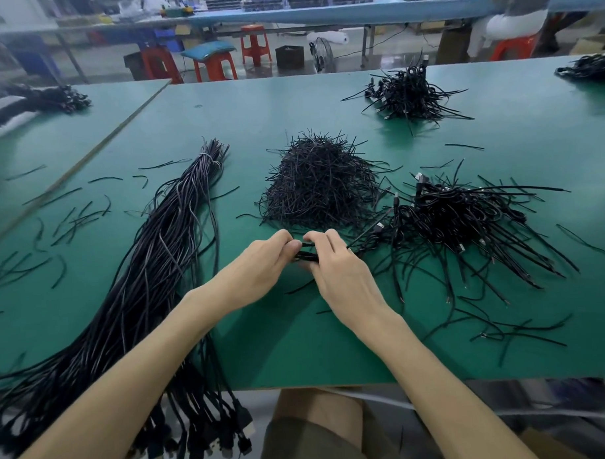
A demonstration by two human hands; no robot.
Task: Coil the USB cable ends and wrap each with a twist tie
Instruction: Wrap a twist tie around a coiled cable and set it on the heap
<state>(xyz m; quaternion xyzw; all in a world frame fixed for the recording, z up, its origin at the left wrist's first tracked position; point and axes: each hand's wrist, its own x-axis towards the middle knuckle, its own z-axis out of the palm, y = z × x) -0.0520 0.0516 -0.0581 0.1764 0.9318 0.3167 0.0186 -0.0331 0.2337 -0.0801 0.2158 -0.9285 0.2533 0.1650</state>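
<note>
My left hand (261,261) and my right hand (336,266) meet at the table's middle, both pinching a small black coiled USB cable (307,255). A thin black twist tie (306,244) spans between my fingertips over the coil. Most of the coil is hidden by my fingers. A heap of black twist ties (320,187) lies just beyond my hands. A long bundle of straight black USB cables (165,254) runs along my left, its plugs hanging over the front edge. A pile of coiled cables (465,220) sits at my right.
Green table (264,351) with a second coiled pile (409,95) at the far right, more cables at the far left (49,99) and far right corner (587,68). Loose ties (71,216) scatter on the left. Red stools and another person stand beyond.
</note>
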